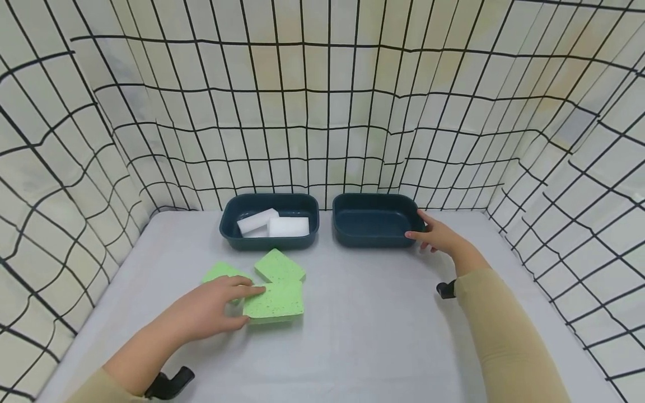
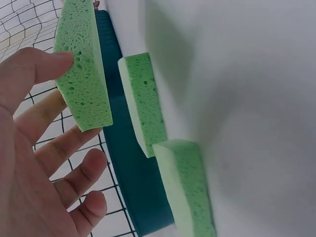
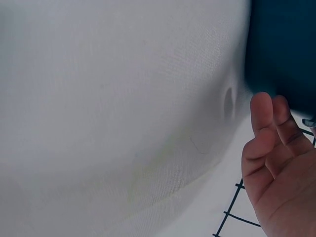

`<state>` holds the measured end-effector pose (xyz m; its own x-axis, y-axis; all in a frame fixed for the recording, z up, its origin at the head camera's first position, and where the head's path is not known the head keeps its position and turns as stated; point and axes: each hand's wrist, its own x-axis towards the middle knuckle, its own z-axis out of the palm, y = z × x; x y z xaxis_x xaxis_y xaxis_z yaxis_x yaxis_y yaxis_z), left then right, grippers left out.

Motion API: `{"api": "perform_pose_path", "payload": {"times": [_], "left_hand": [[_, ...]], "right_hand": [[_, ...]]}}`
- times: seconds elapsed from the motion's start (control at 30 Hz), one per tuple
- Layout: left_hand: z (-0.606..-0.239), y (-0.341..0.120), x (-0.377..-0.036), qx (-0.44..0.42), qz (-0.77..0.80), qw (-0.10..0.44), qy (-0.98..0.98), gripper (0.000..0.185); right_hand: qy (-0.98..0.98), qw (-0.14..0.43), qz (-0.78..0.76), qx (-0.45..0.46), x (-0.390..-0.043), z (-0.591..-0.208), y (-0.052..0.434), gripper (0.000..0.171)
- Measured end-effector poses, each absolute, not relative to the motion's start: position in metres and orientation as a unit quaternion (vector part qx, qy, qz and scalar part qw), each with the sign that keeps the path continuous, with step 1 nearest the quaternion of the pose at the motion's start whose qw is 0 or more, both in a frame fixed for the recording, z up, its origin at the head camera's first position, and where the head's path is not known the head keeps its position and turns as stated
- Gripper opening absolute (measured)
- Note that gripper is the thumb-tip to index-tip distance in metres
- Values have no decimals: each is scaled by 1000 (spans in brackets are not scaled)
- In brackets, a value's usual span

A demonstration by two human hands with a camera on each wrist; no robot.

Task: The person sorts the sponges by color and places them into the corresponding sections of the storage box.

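Three green sponges lie on the grey table [image 1: 363,324]. My left hand [image 1: 221,307] touches the nearest green sponge [image 1: 274,302], index finger on its top, thumb at its near edge. In the left wrist view the fingers [image 2: 74,173] are spread and one fingertip rests on that sponge [image 2: 81,69]. A second sponge [image 1: 279,266] and a third [image 1: 221,273] lie just behind. My right hand [image 1: 434,235] rests against the right end of the empty dark teal tub [image 1: 375,238]; its fingers [image 3: 269,123] lie beside the tub wall [image 3: 284,44].
A second dark teal tub [image 1: 229,215] at the back left holds two white sponges [image 1: 274,225]. Cloth walls printed with a black grid [image 1: 322,112] close in the table on three sides. Bare tabletop lies between the two arms.
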<state>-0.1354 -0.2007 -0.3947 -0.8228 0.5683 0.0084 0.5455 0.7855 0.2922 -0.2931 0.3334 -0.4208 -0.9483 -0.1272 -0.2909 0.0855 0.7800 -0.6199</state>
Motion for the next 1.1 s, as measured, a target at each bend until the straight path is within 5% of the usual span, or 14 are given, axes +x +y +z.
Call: {"api": "perform_pose_path", "payload": {"times": [1.1], "left_hand": [[-371, -99, -266, 283, 228, 69, 929, 53]], "right_hand": [[926, 158, -342, -17, -295, -423, 334, 97]]}}
